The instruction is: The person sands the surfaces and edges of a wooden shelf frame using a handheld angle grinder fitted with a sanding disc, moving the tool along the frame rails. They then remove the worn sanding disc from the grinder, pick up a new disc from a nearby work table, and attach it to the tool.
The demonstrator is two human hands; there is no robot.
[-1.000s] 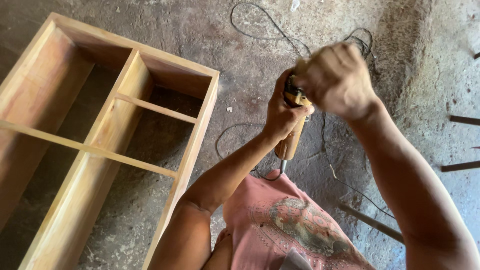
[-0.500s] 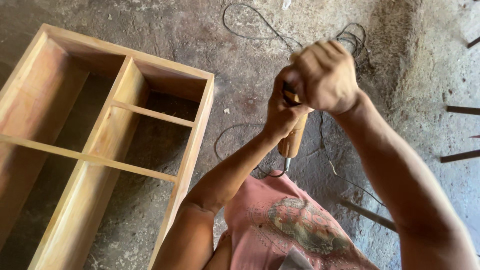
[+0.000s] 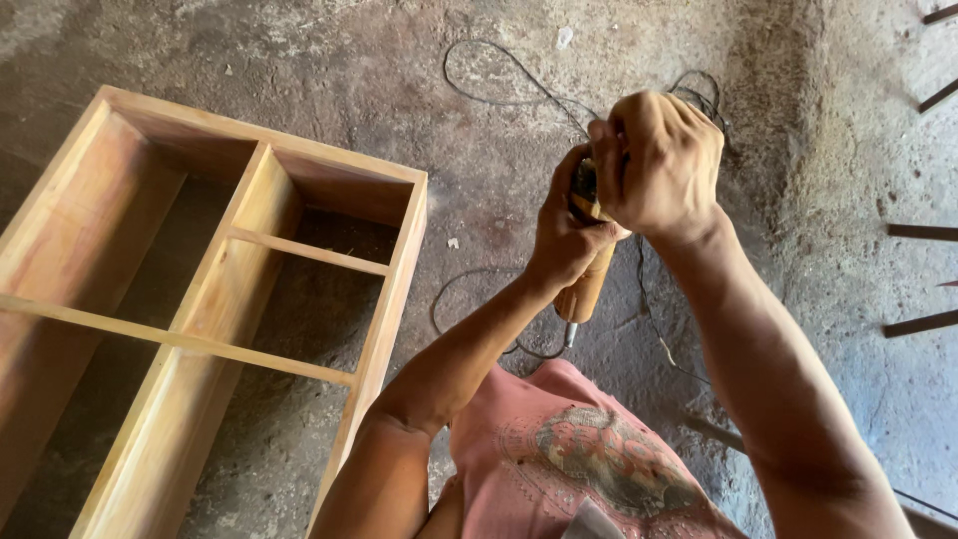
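Concrete floor (image 3: pixel 818 329); open wooden cabinet frame (image 3: pixel 215 299) lies flat on it to my left, well apart from both hands. Power tool with wooden-coloured handle (image 3: pixel 587 284) is up in front of my chest, long axis near vertical, black cord (image 3: pixel 499 90) looping over the floor beyond. Left hand (image 3: pixel 564 235) closed round the handle; right hand (image 3: pixel 657 160) clenched on the tool's top end, what it pinches hidden. Versus 0.5 s ago: grip unchanged, frame sits lower in view
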